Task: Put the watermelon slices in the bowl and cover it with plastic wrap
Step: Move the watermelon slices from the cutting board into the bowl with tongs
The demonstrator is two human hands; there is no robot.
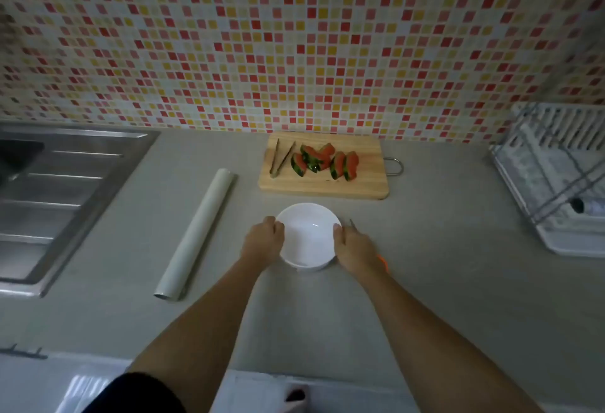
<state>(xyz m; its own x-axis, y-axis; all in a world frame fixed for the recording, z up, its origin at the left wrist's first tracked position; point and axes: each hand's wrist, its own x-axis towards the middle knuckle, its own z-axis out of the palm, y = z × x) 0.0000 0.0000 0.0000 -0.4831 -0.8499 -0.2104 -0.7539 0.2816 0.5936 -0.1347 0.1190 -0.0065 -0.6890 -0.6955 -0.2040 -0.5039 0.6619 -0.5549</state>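
Grey counter under mosaic tile. White bowl mid-counter; your left hand and right hand clasp its rim, fingers curled. Watermelon slices lie beyond on the cutting board, tongs beside them; wrap roll to the left.

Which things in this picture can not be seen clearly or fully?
Head view: a tool beside the bowl, mostly hidden under the right hand.
Sink: cut off by the left edge.
Dish rack: cut off by the right edge.
Watermelon slices: overlapping, count unclear.
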